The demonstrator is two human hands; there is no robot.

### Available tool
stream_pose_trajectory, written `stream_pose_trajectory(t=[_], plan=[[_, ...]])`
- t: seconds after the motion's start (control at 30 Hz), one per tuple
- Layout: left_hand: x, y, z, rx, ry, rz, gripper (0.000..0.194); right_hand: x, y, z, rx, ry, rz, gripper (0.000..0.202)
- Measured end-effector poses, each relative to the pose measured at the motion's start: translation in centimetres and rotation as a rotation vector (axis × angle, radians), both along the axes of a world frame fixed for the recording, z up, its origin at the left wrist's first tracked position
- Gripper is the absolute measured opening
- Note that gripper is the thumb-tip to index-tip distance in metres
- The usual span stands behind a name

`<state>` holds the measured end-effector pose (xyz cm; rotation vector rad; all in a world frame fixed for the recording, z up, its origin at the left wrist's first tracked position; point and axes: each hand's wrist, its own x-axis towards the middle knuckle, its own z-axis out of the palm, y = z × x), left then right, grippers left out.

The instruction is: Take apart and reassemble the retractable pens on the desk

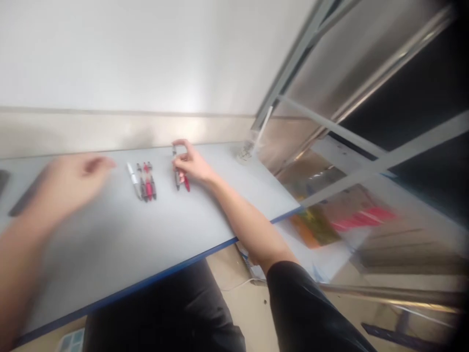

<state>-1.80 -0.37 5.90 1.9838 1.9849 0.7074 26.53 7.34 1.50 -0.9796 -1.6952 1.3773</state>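
Observation:
My right hand (188, 164) is at a dark pen (178, 180) and a red pen (186, 184) on the grey table (154, 244); its thumb and fingers are closed around the dark pen's upper part. Left of it lie several pens side by side: a white pen (134, 180) at the left end, then dark pens (143, 188) with a red pen (148, 188) between them. My left hand (78, 181) hovers over the table's left side, smeared by motion, and whether its fingers hold anything does not show.
A clear container (245, 152) stands at the back right of the table. A dark flat object (27, 198) lies partly behind my left hand. Beyond the table's right end are a metal frame (340, 129) and a lower surface with orange and pink items.

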Motion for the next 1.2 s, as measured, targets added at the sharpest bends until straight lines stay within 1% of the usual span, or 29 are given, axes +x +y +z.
stream_pose_trajectory(t=[0.03, 0.07, 0.1, 0.17, 0.23, 0.27, 0.37, 0.43, 0.53, 0.6, 0.7, 0.77, 0.87, 0.97, 1.03, 1.1, 1.2], plan=[[1.7, -0.2, -0.2, -0.023, 0.015, -0.032, 0.035, 0.0, 0.4, -0.2, 0.005, -0.008, 0.013, 0.05], [3.2, -0.3, -0.5, -0.05, 0.022, -0.095, 0.033, -0.1, 0.8, -0.4, 0.01, -0.014, 0.023, 0.047], [4.6, -0.2, -0.8, -0.097, 0.049, -0.142, 0.034, -0.2, 1.2, -0.5, 0.016, -0.006, 0.021, 0.047], [6.7, 0.4, -1.5, -0.094, 0.124, -0.153, 0.037, -0.2, 1.5, -0.6, 0.013, 0.002, 0.007, 0.048], [7.8, 1.5, -2.0, -0.066, 0.167, -0.172, 0.036, -0.1, 1.6, -0.6, 0.008, 0.0, -0.002, 0.047], [8.2, 2.1, -2.2, -0.07, 0.189, -0.155, 0.036, 0.0, 1.5, -0.6, 0.007, 0.0, -0.001, 0.046], [8.9, 3.6, -2.6, -0.108, 0.275, -0.104, 0.037, 0.6, 1.4, -0.8, 0.011, 0.048, 0.004, 0.048], [9.3, 4.0, -2.9, -0.144, 0.284, -0.096, 0.04, 1.0, 1.6, -0.9, 0.01, 0.085, 0.024, 0.052], [9.6, 4.1, -3.2, -0.195, 0.205, -0.115, 0.048, 1.4, 2.0, -1.0, -0.007, 0.075, 0.068, 0.046], [9.5, 4.0, -3.3, -0.216, 0.154, -0.13, 0.05, 1.5, 2.2, -0.8, -0.016, 0.07, 0.07, 0.045], [9.1, 3.9, -3.4, -0.183, 0.08, -0.129, 0.044, 1.6, 2.2, -0.5, -0.018, 0.064, 0.069, 0.043], [8.7, 3.6, -3.3, -0.17, -0.004, -0.139, 0.038, 1.5, 2.2, -0.6, -0.022, 0.066, 0.074, 0.044], [8.0, 2.6, -2.5, -0.147, -0.1, -0.117, 0.031, 1.4, 2.3, -0.8, -0.026, 0.064, 0.074, 0.048], [7.0, 1.6, -1.5, -0.096, -0.111, -0.048, 0.032, 1.3, 2.4, -0.9, -0.014, 0.052, 0.069, 0.043], [6.2, 1.4, -1.2, -0.085, -0.123, -0.007, 0.034, 1.2, 2.4, -0.9, -0.008, 0.05, 0.061, 0.041], [5.5, 1.7, -1.5, -0.121, -0.121, 0.013, 0.033, 1.2, 2.4, -0.8, -0.005, 0.04, 0.056, 0.041], [4.8, 2.4, -2.4, -0.154, -0.072, 0.018, 0.031, 1.1, 2.4, -0.8, -0.008, 0.014, 0.059, 0.041]])
